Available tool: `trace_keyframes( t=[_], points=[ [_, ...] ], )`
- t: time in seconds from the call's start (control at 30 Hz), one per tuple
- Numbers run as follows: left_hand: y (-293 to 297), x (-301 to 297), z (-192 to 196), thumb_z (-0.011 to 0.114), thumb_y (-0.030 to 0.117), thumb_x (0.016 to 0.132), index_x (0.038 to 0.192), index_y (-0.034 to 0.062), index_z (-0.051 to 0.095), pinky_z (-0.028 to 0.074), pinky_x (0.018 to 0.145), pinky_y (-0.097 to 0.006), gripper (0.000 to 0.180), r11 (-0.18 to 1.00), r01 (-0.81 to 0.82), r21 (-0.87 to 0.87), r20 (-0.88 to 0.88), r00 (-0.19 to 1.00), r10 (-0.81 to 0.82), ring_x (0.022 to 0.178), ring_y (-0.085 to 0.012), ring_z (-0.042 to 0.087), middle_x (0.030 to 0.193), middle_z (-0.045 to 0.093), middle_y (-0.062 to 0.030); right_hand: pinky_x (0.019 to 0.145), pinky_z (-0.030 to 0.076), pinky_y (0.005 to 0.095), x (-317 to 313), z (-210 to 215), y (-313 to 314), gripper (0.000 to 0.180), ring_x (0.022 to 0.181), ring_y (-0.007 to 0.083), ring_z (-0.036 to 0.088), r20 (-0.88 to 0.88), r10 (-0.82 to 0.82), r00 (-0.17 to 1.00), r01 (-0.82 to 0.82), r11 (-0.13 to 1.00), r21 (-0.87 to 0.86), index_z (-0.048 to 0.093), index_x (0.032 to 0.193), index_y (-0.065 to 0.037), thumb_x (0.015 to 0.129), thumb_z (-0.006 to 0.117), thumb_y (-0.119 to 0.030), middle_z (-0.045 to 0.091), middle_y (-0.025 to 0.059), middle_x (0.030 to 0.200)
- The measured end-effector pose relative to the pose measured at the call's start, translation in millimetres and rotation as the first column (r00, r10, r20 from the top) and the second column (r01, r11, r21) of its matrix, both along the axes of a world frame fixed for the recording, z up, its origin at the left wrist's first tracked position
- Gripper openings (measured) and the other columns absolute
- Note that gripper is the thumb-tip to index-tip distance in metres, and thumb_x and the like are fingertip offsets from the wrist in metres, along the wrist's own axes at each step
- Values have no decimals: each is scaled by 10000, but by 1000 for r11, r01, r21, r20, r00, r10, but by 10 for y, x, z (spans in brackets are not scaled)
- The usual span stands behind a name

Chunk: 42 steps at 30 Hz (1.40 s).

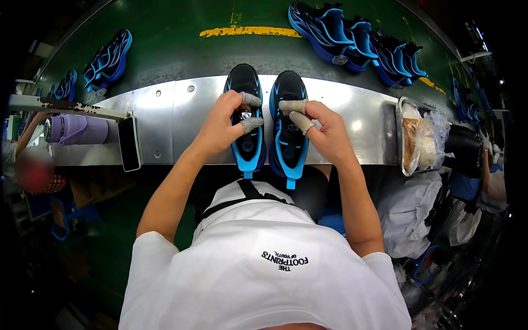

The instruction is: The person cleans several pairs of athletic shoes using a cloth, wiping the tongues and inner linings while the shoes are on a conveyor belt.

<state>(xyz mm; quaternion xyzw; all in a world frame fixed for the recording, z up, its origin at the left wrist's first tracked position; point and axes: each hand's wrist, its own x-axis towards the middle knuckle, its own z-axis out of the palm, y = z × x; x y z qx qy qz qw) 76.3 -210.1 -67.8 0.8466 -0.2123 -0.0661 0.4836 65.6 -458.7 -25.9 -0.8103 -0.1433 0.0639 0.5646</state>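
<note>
— Head view: where are the shoes?
— Left hand (223, 125) is clamped on the left shoe (246, 118), its taped fingers (252, 124) at the tongue. Right hand (324, 132) pinches the right shoe (287, 124), just beside it, both on the metal ledge (159, 118).
— Nearby?
— A phone (130, 143) left of the left hand.

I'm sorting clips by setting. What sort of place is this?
Most likely a shoe factory line. The left hand and right hand, fingertips taped, work on a pair of black-and-blue sneakers on a metal bench, while matching sneakers lie along a green conveyor belt behind.
</note>
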Motion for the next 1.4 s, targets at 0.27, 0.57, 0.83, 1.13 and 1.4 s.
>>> trace_keyframes(
  t=[0.27,0.57,0.83,1.13,1.4],
  points=[
    [171,-274,22,720,156,875,1172,50,644,471,888,-295,325,976,-143,-163,-4,990,144,1010,-164,586,1109,641,-59,850,479,324,99,134,218,262,950,242,615,57,107,993,-101,990,-100,704,1126,-59,878,626,-34,685,95,1017],
    [-38,-840,249,479,112,999,1237,-78,536,565,701,-271,310,503,-694,-515,-846,506,-169,974,-214,665,1173,630,-177,935,479,360,270,-93,604,452,1085,274,606,83,429,899,-414,897,-153,662,1241,-130,804,706,-24,686,79,1110],
    [-147,-832,166,448,65,967,1320,-62,467,558,774,-275,376,442,-693,-569,-818,529,-225,1069,-229,644,1274,568,-172,832,488,382,87,-307,829,363,918,296,601,362,168,917,-56,952,-300,691,1125,-103,767,744,-98,670,105,991],
    [211,-317,655,621,142,850,913,-7,605,449,617,-396,163,949,-123,291,-212,959,190,712,-217,621,809,636,-122,944,445,455,86,-99,461,589,1114,374,517,463,82,883,107,924,-368,605,1272,-51,755,799,-256,510,217,1324],
    [-194,255,596,683,346,694,1010,40,656,547,741,-423,441,613,171,771,-200,980,-23,844,-347,685,929,708,-171,954,440,424,22,-342,601,697,1124,334,548,316,218,923,-35,868,-496,576,1277,2,681,815,-269,592,174,1226]
  ],
)
